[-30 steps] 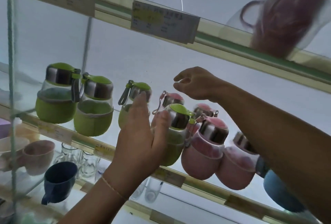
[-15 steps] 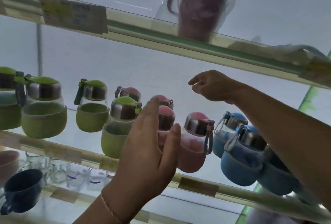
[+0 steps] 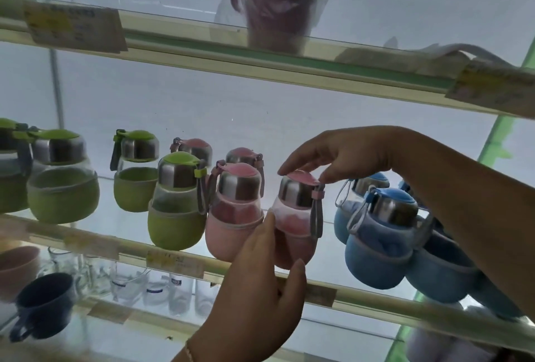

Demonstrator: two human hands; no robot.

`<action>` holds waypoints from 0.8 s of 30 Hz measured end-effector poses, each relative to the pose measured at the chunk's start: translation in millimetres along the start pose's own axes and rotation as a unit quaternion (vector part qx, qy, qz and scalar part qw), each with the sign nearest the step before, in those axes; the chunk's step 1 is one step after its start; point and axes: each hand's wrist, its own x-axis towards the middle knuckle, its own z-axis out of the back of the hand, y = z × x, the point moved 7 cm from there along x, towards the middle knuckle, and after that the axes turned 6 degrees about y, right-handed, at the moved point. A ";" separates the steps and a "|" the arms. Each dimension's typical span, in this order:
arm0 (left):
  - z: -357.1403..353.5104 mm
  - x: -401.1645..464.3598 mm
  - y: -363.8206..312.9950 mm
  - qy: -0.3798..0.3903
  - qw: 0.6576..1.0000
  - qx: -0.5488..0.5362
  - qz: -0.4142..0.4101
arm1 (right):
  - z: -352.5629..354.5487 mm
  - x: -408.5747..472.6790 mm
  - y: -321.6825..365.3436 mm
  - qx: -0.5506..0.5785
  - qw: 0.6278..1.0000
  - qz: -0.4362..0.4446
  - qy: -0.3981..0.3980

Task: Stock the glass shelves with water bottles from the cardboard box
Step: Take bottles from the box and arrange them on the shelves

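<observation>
— Which bottle are they on?

— The pink bottle (image 3: 295, 217), front row of the middle glass shelf (image 3: 260, 270). It stands near enough upright, long axis up and down, pink cap on top and leaning a little to the left. Its strap hangs down the right side.

— Both hands on it?

— Yes. The right hand (image 3: 347, 156) comes in from the right and above; its fingers curve over the cap, tips touching the top at the left edge and by the strap hinge on the right. The left hand (image 3: 260, 289) reaches up from below, fingers fairly straight and spread, with one finger lying against the bottle's left side and another at its base. Whether that hand really grips, I cannot tell; it looks more like steadying.

— What stands around it?

— Another pink bottle (image 3: 234, 211) just beside it on the left, touching or nearly so. Left of that a green bottle (image 3: 176, 202), and more green ones further along. To the right, a blue bottle (image 3: 382, 234), near but apart, with more blue behind the forearm.

— And the other shelves?

— A wrapped dark red mug (image 3: 278, 5) above, blurred. Below, clear glasses (image 3: 127, 283) and a dark blue cup (image 3: 43, 301).
</observation>
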 end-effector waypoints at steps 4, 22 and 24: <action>-11.6 0.8 2.2 0.009 1.000 0.005 0.007 | -3.6 -4.0 -4.3 -0.005 1.000 -0.004 0.028; -38.9 4.6 5.3 -0.017 0.996 -0.006 0.088 | -1.7 -0.3 -12.4 -0.224 0.971 -0.066 -0.055; -39.8 7.1 4.5 -0.014 0.995 0.009 0.097 | -0.9 5.1 -14.4 -0.270 0.955 -0.101 -0.071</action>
